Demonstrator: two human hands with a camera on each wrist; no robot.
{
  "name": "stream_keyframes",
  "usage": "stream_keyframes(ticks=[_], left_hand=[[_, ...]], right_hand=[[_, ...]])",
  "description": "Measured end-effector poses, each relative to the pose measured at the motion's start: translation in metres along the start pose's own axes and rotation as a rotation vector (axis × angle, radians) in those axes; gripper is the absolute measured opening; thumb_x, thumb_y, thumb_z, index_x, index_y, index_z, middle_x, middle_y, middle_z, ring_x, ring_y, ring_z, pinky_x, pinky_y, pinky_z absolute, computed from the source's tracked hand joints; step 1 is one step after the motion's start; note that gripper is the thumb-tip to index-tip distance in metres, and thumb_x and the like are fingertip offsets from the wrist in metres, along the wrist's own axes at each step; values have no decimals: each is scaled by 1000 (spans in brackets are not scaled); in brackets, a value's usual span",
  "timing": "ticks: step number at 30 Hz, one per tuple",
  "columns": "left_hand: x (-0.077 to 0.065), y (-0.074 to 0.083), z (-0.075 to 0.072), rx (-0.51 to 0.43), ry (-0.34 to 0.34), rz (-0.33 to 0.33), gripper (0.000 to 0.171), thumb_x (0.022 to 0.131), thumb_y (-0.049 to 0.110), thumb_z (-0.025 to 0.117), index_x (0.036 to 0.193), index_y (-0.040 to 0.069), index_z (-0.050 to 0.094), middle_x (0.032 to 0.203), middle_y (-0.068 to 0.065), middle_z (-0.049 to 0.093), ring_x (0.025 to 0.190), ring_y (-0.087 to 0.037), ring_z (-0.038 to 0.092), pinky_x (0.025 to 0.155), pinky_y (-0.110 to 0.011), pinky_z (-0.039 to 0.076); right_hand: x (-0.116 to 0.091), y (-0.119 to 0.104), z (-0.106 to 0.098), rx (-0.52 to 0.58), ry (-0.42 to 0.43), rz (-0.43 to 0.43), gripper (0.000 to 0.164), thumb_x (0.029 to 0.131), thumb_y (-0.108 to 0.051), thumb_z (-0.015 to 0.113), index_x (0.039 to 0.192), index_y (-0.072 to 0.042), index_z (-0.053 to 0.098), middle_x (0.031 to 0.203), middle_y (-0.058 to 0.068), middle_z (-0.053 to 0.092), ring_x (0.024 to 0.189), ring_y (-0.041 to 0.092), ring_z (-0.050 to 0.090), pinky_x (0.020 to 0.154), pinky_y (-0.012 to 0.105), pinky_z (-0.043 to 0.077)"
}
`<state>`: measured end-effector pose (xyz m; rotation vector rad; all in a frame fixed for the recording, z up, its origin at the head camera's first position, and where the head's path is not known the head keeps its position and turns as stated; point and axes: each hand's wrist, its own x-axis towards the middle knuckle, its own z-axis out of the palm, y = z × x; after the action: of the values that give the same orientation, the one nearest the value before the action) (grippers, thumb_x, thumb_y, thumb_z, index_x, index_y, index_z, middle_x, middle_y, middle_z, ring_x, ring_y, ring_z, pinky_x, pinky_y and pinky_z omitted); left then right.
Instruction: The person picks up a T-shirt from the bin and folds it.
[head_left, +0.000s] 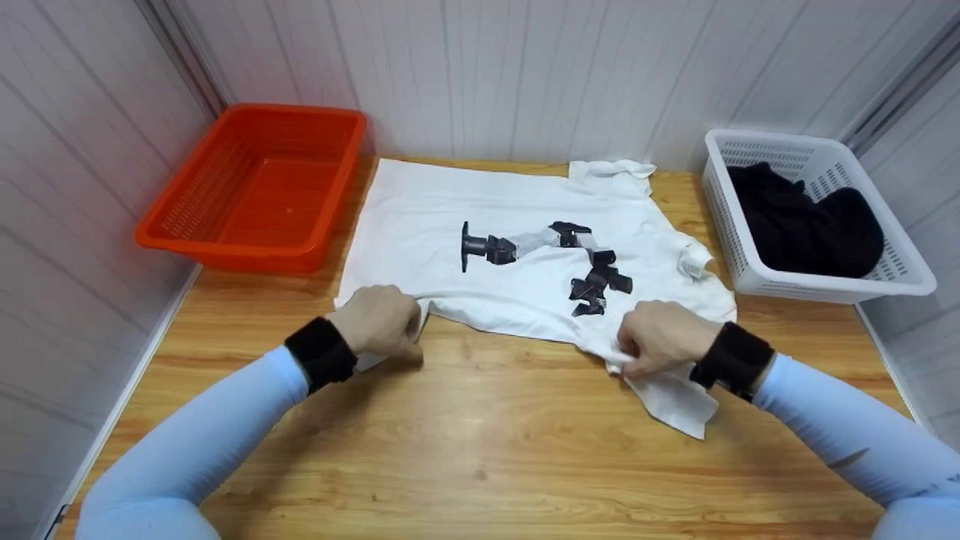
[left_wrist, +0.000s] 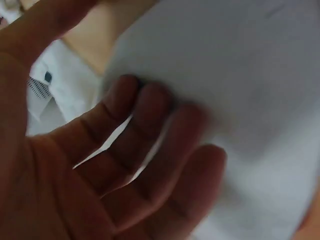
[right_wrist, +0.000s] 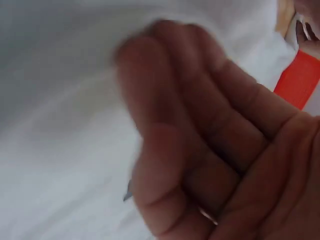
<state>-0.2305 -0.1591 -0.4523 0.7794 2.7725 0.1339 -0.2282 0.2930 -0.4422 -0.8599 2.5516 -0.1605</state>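
Note:
A white T-shirt with a dark print of a jointed robot arm lies spread on the wooden table, its near edge folded and uneven. My left hand grips the shirt's near left edge, and cloth hangs below the fingers. In the left wrist view, curled fingers lie against the white fabric; the thumb's tip is out of frame. At the near right, my right hand pinches the shirt, with a loose flap of cloth beneath it. Curled fingers before white cloth fill the right wrist view; the fingertips are blurred.
An orange plastic basket stands at the back left with nothing visible inside. At the back right, a white basket holds dark cloth. Pale panel walls enclose the wooden table at the back and both sides.

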Motion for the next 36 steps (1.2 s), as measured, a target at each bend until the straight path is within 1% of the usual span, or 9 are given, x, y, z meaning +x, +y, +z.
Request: stream_keyframes(ticks=[3,7,11,14,18,23,27,32,36], left_hand=[[-6,-3,9,45,72,31,26,83,21,87,71,17,64,68,1,56,66,-21,56,55,-40,48],[-14,-11,7,87,95,84,21,82,11,80,71,16,63,66,1,53,64,-22,56,54,-44,52],[-34,-27,-10,20,-35,36,10,79,12,76,72,16,71,69,0,63,68,-21,60,58,-40,52],[-48,-35,-22,-59,-162,-44,9,81,18,77,73,16,74,71,1,65,70,-19,59,59,-33,47],[-49,-34,-22,-131,-205,-58,20,82,31,83,75,17,71,72,3,63,71,-17,57,61,-29,42],[-39,-20,-8,-179,-202,14,28,80,39,91,76,20,70,75,5,68,73,-15,58,65,-28,44],[-36,-10,-1,-140,-251,2,35,76,42,98,79,20,71,78,4,67,77,-17,58,66,-29,43],[-40,1,2,-106,-268,-19,41,73,40,102,85,18,70,81,1,61,80,-20,56,68,-32,42],[-45,8,5,-79,-229,1,36,73,31,100,85,17,69,80,0,60,78,-20,55,68,-32,42]], right_hand=[[-6,6,3,-6,99,-33,18,88,-21,79,72,-20,71,63,-9,59,60,9,49,56,27,41],[-12,18,-3,120,186,-75,29,93,-10,64,66,-18,59,62,-12,46,59,4,43,60,24,39],[-19,22,-9,245,137,-94,30,96,-10,60,66,-12,57,63,-14,42,58,1,38,60,23,34],[-25,19,-9,145,206,-53,21,91,-19,69,71,-18,64,65,-15,50,62,1,42,59,24,35],[-32,0,-1,42,309,-106,17,82,-26,84,74,-28,69,65,-15,59,62,1,47,57,24,40],[-37,-34,22,-60,167,-189,28,78,-45,95,73,-26,74,64,-15,63,59,3,49,54,26,42],[-38,-45,46,-129,91,-193,31,78,-42,91,67,-25,68,61,-14,58,58,4,46,53,26,40],[-43,-48,61,63,-66,-284,32,82,-35,84,62,-23,62,58,-20,50,54,-4,39,50,17,33],[-47,-49,61,188,-180,-304,27,82,-28,83,64,-22,64,59,-23,50,55,-9,41,53,13,34]])
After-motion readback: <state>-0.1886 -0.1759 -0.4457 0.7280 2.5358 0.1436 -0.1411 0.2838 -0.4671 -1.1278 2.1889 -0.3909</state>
